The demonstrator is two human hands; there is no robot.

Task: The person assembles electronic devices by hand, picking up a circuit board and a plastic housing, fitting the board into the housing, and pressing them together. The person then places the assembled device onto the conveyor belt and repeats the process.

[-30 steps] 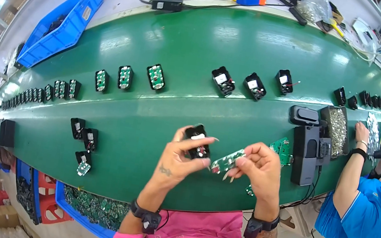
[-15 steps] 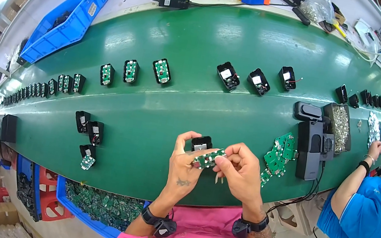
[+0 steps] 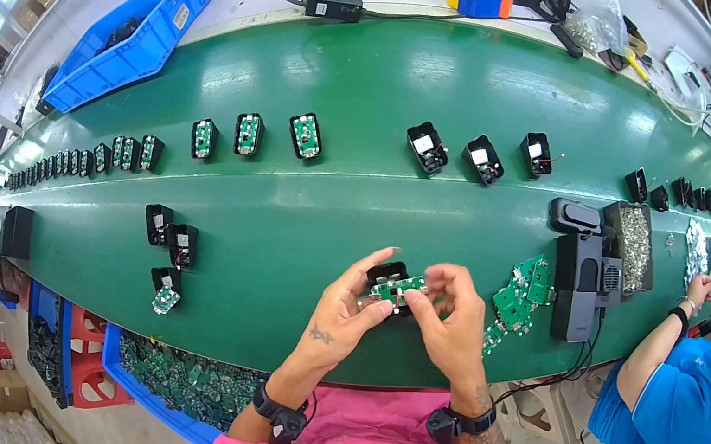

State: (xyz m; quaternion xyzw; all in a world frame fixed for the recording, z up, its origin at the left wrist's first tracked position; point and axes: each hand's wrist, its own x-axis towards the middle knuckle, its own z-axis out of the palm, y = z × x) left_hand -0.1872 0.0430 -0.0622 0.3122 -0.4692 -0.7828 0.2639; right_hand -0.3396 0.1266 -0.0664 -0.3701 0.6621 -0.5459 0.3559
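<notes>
A green circuit board (image 3: 398, 289) is held low over a black plastic case (image 3: 386, 270), partly covering its opening. My left hand (image 3: 342, 316) is closed on the board's left end, thumb on top. From the other side my right hand (image 3: 454, 321) grips the board with its thumb, the other fingers curled behind and slightly blurred. A short red wire shows by the thumbs. Whether the board is inside the case rim I cannot tell. Nearest to my right hand lies a pile of loose green circuit boards (image 3: 520, 295).
Black cases with boards (image 3: 305, 136) and cases without boards (image 3: 426, 147) line the green table (image 3: 319, 216). More cases (image 3: 179, 245) stand left. A dark grey device (image 3: 577, 287) and a box of small metal parts (image 3: 632, 246) stand right. A co-worker in blue (image 3: 675, 393) sits at right.
The circuit board has come down from a raised, tilted hold to just over the black case. My left thumb now lies across it, and my right fingers have spread a little.
</notes>
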